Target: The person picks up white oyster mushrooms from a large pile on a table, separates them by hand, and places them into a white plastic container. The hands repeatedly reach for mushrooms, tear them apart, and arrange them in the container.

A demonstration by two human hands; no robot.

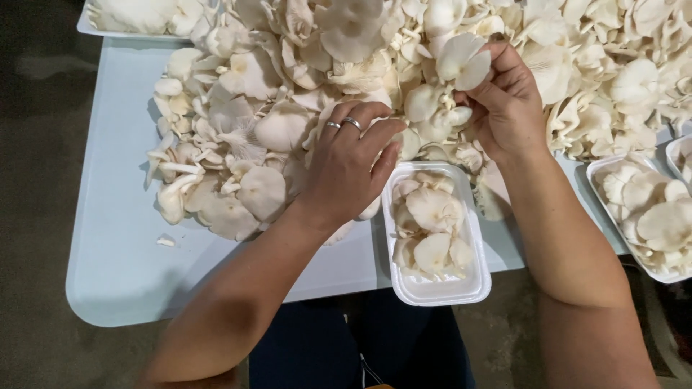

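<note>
A big heap of white oyster mushrooms (303,79) covers the far half of a pale blue table (115,238). My left hand (349,162), with two rings on it, rests curled on the heap's near edge, fingers closed over mushrooms beside a white foam tray (440,288). That tray sits at the table's front edge and holds several mushrooms. My right hand (504,101) is raised over the heap and pinches a white mushroom cap (461,61) between thumb and fingers.
A second foam tray (613,216) filled with mushrooms stands at the right edge, with another tray's corner (681,155) beyond it. A further white tray (122,29) of mushrooms is at the back left. A small mushroom scrap (166,241) lies on the bare table left.
</note>
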